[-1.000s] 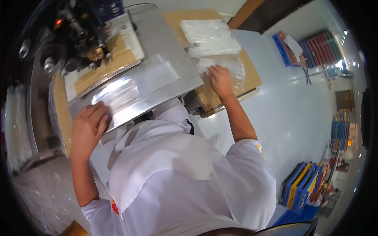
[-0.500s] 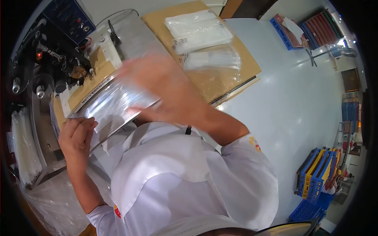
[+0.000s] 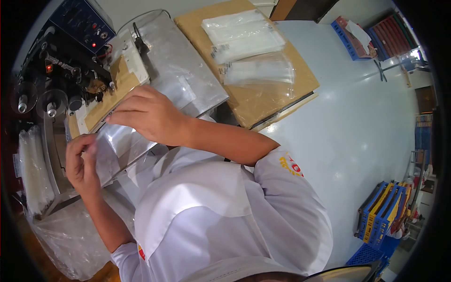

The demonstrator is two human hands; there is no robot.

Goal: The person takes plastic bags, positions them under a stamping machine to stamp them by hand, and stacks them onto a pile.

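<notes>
A clear plastic bag [image 3: 107, 157] lies over the front edge of the metal table, in front of the machine, with glare on it. My left hand [image 3: 82, 164] is closed at the bag's left side, thumb and fingers curled onto the film; the fingertips are slightly blurred. Above and across the bag is my right hand [image 3: 152, 115]. Its fingers point left and are pressed together beside the machine's wooden bed [image 3: 123, 75]; whatever is between those fingertips is hidden. The black-armed coding machine [image 3: 70, 75] with its rollers stands just beyond both hands.
Stacked clear bags [image 3: 244, 35] and a loose bundle [image 3: 258, 73] lie on a cardboard sheet [image 3: 298, 82] at the right. More long bags [image 3: 35, 174] stand at far left. A control box [image 3: 80, 26] sits behind the machine. Blue and yellow crates [image 3: 383, 214] stand on the floor.
My right hand, blurred before, has moved left and down toward my left hand, its fingers now together. My left hand has shifted slightly left and down. A red lamp now glows on the control box.
</notes>
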